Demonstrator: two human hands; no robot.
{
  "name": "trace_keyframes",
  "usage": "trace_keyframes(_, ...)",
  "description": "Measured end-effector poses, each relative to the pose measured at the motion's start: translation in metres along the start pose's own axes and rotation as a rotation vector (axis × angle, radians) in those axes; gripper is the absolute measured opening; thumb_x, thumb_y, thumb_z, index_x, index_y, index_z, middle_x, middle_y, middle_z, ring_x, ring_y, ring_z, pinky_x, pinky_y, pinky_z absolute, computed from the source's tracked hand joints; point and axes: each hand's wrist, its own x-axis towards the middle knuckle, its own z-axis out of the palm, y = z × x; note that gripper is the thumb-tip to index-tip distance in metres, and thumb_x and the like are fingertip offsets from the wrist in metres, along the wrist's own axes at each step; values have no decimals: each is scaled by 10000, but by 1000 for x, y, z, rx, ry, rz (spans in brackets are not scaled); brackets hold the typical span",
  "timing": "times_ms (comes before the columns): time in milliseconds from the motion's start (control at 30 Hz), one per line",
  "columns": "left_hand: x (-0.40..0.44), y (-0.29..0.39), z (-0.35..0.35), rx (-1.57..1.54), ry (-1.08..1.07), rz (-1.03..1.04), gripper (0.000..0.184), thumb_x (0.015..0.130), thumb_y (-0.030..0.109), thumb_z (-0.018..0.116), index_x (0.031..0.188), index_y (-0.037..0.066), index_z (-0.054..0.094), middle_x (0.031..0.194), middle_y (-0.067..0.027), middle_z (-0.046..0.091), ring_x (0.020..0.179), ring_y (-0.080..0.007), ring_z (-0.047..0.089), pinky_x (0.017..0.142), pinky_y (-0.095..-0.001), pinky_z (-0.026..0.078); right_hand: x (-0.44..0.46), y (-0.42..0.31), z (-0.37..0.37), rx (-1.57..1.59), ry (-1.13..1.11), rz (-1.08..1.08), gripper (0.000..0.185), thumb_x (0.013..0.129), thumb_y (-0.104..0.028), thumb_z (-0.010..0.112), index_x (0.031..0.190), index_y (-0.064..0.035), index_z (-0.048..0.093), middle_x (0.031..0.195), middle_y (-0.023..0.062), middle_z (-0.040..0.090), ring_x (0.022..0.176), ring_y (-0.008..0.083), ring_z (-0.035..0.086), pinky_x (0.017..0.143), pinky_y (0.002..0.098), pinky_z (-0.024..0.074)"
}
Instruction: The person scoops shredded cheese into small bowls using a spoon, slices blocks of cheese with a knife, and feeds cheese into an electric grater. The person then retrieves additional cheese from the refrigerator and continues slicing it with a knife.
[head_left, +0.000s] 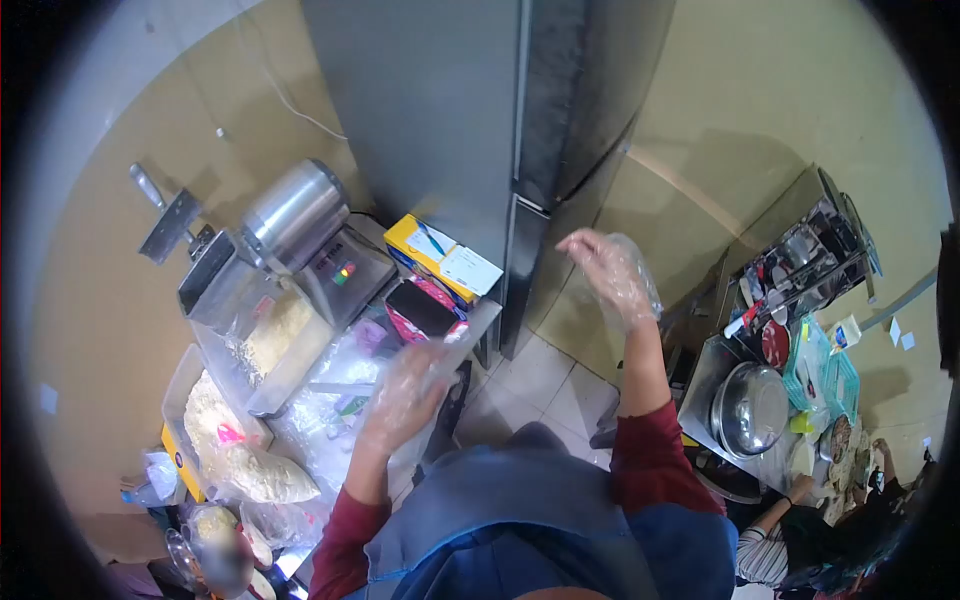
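Observation:
My left hand (402, 396), in a thin clear plastic glove, hovers over the near edge of the plastic-covered table. Its fingers look stretched out, slightly blurred, with nothing visible in them. Just beyond it sits a pink packet (408, 318) with a dark rectangular object (421, 307) on top. My right hand (606, 272) is raised in the air to the right of the refrigerator (420, 110). It also wears a clear glove, loose and baggy along the outer side. The fingers are apart and hold nothing.
On the left stand a metal grinding machine (295, 215), a clear bin (285, 340) of pale shreds and a bag (265, 475) of pale powder. A yellow box (440, 255) backs the table. Right, a counter bears a metal bowl (750, 410) and teal baskets (810, 365); another person's arm (785, 510) reaches there.

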Motion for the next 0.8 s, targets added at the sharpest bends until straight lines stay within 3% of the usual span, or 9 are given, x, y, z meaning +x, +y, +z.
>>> trace_keyframes(100,49,41,5,4,70,127,374,816,88,627,1182,51,555,1195,-174,568,1120,-365,538,958,-426,429,25,42,1,48,195,16,249,912,-237,547,1053,-55,642,1020,170,659,973,314,620,856,416,470)
trace_keyframes(167,69,57,17,-105,50,158,391,826,109,626,1205,60,543,1221,-159,564,1150,-351,522,985,-423,397,49,62,11,-73,411,-170,273,895,-211,573,1094,-28,608,1093,206,621,1024,355,587,892,437,451)
trace_keyframes(233,80,69,31,-120,18,165,409,829,101,618,1228,67,534,1255,-166,542,1167,-364,507,997,-430,387,73,73,19,-82,463,-331,297,870,-188,605,1096,4,582,1123,232,590,1053,392,556,916,446,437)
trace_keyframes(267,82,71,38,-100,6,138,417,832,105,618,1238,72,529,1271,-166,531,1177,-365,500,1001,-431,382,79,74,23,-64,493,-345,274,853,-182,626,1041,14,583,1055,238,597,1015,408,559,892,453,443)
trace_keyframes(433,103,69,44,-81,-26,26,457,852,101,628,1290,84,498,1323,-154,494,1203,-317,498,968,-400,432,86,75,30,37,472,-255,243,878,-212,615,992,-3,565,1013,227,590,980,407,558,854,460,443)
trace_keyframes(467,111,59,47,-94,11,21,532,811,108,650,1315,76,483,1317,-172,497,1188,-366,500,1034,-422,362,86,77,30,40,446,-260,245,886,-221,610,997,-9,561,1016,227,588,982,405,557,853,460,443)
trace_keyframes(567,140,36,49,-290,116,-72,577,827,111,646,1360,54,433,1334,-172,483,1211,-307,493,963,-397,442,85,78,24,39,363,-276,256,902,-244,589,1019,-19,555,1028,227,585,992,401,555,851,462,440)
trace_keyframes(700,191,41,42,-278,361,26,627,834,117,643,1403,60,385,1358,-171,457,1230,-304,471,953,-396,458,84,70,6,-69,387,-232,248,915,-263,563,969,-21,569,931,211,605,922,406,573,811,471,445)
trace_keyframes(800,224,34,46,-346,383,34,655,837,135,650,1415,31,359,1357,-181,452,1246,-286,460,984,-407,435,78,62,-8,-78,373,-224,237,915,-259,559,963,-28,577,889,207,604,884,406,577,794,471,445)
